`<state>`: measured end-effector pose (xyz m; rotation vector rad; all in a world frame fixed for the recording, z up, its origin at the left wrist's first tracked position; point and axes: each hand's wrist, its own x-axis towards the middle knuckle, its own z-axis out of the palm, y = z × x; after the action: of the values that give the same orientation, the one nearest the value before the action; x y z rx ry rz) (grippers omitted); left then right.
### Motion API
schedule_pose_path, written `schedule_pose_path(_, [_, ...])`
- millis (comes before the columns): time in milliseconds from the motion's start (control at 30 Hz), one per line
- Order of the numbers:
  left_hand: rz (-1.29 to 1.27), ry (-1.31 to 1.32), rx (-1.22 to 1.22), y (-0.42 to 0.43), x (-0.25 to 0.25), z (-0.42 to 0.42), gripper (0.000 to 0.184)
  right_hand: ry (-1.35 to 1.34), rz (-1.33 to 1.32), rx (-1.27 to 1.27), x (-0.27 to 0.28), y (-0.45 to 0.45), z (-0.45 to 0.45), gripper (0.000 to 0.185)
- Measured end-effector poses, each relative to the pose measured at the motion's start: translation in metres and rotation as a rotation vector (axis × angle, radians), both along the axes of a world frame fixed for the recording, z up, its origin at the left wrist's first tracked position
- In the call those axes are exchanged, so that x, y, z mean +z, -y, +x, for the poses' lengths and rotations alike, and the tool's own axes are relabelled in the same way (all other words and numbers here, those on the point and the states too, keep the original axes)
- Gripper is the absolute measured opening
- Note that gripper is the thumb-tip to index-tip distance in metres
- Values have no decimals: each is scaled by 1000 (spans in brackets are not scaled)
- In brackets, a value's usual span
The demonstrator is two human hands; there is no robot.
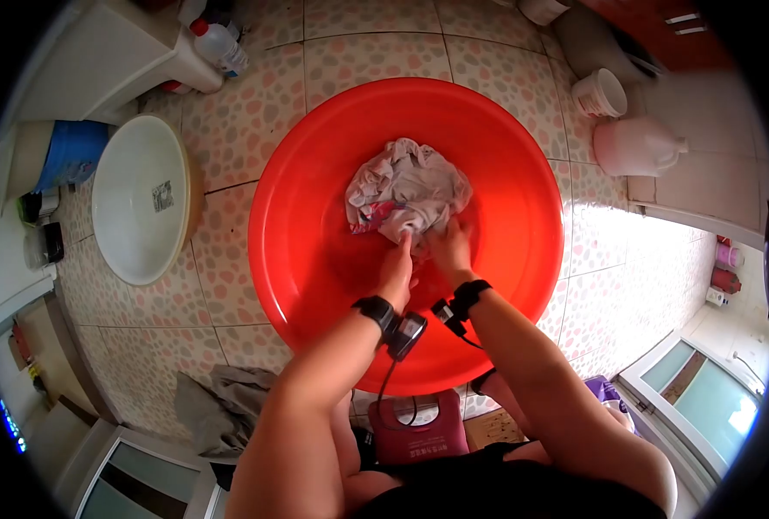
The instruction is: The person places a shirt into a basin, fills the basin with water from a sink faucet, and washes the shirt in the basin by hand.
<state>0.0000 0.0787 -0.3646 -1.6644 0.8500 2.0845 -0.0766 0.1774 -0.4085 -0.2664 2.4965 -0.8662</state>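
A wet-looking, pale grey-pink garment [415, 186] lies bunched up in a large red basin [307, 164], with a red and blue printed patch on its left side. My left hand [397, 270] is closed at the garment's lower edge, its thumb pointing up along the cloth. Just to the right, my right hand [451, 249] grips the same lower edge, its fingertips partly hidden in the folds. Each wrist wears a black strap with a small device and a cable.
A white oval basin [134, 208] leans at the left on the tiled floor. Grey cloth [224, 406] lies at lower left. A pink jug [635, 145] and white bucket [599, 93] stand at right, a red-capped bottle [220, 48] at upper left.
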Motion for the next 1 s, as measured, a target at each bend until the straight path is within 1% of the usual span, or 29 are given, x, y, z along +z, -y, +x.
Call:
schedule_pose_path(33, [-1,-1,2,2,-2,-1,45,22,-41,38,1,3,5,43])
schedule_pose_path(67, [80,-70,109,5,-7,-2,47,19,-45,45,5,2,9,43])
schedule_pose_path(100, [162,-140,221,10,-10,-4,50,148,-249,-84,19,4,13,39])
schedule_pose_path(133, [163,-142,234,16,-11,-6,50,281,-447,-214,35,5,15,36])
schedule_pose_path(167, [181,-195,222,22,-11,-7,52,102,-523,-156,54,9,19,36])
schedule_pose_path(200, [200,-247,205,24,-10,-8,55,102,-518,-156,72,11,21,36])
schedule_pose_path(233, [291,-416,299,23,-5,-11,51,138,-476,-122,88,12,22,35])
schedule_pose_path(300, [286,-449,255,19,-9,-14,49,173,-436,-87,93,14,25,34])
schedule_pose_path(367, [278,-480,215,14,-12,-15,48,-14,-325,105,86,17,27,31])
schedule_pose_path(400, [182,-445,159,12,-5,-18,46,-14,-325,106,86,20,22,31])
schedule_pose_path(433, [85,-408,102,7,-1,-21,44,19,-161,88,85,27,9,30])
schedule_pose_path(467, [33,-494,356,-19,-17,-25,38,56,2,63,82,34,-4,29])
schedule_pose_path(500, [53,-327,302,-22,-21,-30,34,-27,-120,-68,62,34,-20,28])
schedule_pose_path(533, [73,-160,249,-19,-15,-36,30,-26,-124,-81,60,37,-17,28])
schedule_pose_path(567, [75,-162,245,-14,-10,-38,30,-71,-177,-111,58,41,-15,28])
schedule_pose_path(600, [58,-255,270,0,14,-41,29,-121,-228,-131,57,46,-15,27])
schedule_pose_path(633, [42,-343,298,14,27,-40,29,-6,-237,-134,78,49,-3,28])
schedule_pose_path(667, [223,-505,322,25,0,-33,29,16,-303,-31,83,43,9,30])
schedule_pose_path(733, [-5,-438,312,13,4,-31,28,45,-273,20,82,41,5,31])
schedule_pose_path(800, [51,-341,271,-7,21,-35,27,-35,-175,-52,61,37,-26,28])
schedule_pose_path(833, [76,-145,86,0,27,-38,26,-14,-131,-81,57,36,-31,29])
schedule_pose_path(867, [87,-152,87,2,16,-39,26,-22,-120,-80,54,33,-25,29])
schedule_pose_path(933, [144,-453,309,12,-16,-38,29,-106,-250,-12,68,39,2,31])
schedule_pose_path(967, [264,-392,398,25,-2,-40,30,-75,-228,120,75,38,13,34])
schedule_pose_path(1000, [257,-386,400,22,4,-36,30,-68,-233,121,79,40,10,34])
